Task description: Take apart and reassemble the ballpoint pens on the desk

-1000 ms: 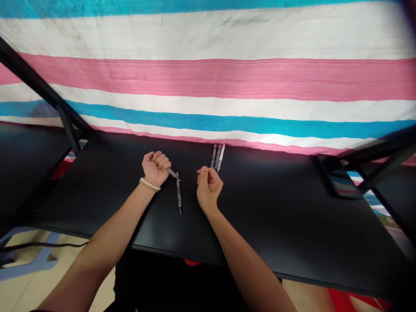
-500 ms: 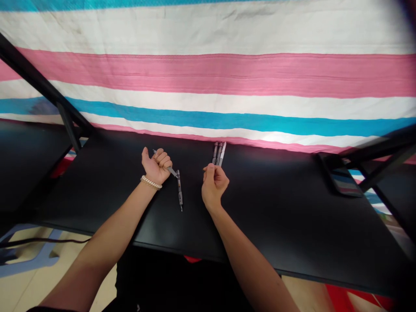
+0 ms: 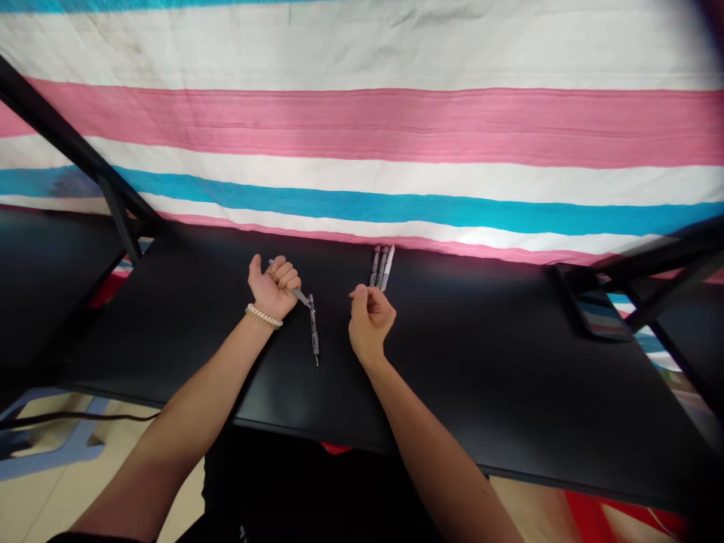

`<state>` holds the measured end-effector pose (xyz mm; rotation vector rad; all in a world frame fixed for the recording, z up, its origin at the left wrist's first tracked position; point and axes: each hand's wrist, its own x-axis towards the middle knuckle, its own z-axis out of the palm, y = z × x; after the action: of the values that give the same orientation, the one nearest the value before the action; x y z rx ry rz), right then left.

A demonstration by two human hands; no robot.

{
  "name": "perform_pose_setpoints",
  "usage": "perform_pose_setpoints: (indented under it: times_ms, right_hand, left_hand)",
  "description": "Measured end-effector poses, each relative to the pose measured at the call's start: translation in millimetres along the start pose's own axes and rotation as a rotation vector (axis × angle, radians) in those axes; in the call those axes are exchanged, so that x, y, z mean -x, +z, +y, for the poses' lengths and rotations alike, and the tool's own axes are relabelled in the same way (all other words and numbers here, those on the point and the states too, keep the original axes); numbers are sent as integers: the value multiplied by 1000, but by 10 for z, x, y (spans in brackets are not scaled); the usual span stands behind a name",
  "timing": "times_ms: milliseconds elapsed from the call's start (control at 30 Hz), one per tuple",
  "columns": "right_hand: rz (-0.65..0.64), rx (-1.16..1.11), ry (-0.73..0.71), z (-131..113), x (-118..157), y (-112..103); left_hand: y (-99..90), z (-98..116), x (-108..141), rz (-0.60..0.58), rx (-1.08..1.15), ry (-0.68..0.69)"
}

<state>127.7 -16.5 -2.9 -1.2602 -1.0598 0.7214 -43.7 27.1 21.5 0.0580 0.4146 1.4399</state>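
Observation:
My left hand [image 3: 274, 289], palm up with a beaded bracelet at the wrist, has its fingers curled round a grey pen [image 3: 301, 297]. Just right of it, a dark and grey pen [image 3: 314, 332] lies on the black table [image 3: 452, 362], its tip toward the front edge. My right hand [image 3: 372, 320] is closed, thumb against the curled fingers; whatever it may pinch is too small to make out. Beyond its knuckles lie two dark pens [image 3: 374, 265] and a white pen [image 3: 388, 268], side by side, their near ends close to my fingers.
A dark phone [image 3: 599, 313] lies at the right of the table beside a black metal frame [image 3: 679, 264]. Another black frame bar [image 3: 73, 143] slants at the left. Striped cloth [image 3: 373, 124] hangs along the back edge. A blue-grey stool [image 3: 73, 445] is on the floor at the lower left.
My right hand has shifted very slightly left, its thumb turned a little that way. My left hand keeps its grip on the grey pen, and the pens on the table lie as before.

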Motion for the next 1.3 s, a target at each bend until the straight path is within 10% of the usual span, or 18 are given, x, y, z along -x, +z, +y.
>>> perform_pose_setpoints:
  times_ms: [467,833,1300]
  right_hand:
    - [-483,315,-453,-63,123,31]
    - [161,535,-31,75,-435,-545]
    - [-54,995,167,127,-697,-646]
  left_hand:
    - [185,-230,137,-163,-162,-253]
    - [48,-24,-61,-169,-264,-67]
    - [-3,-11,-94,-25,-250,-168]
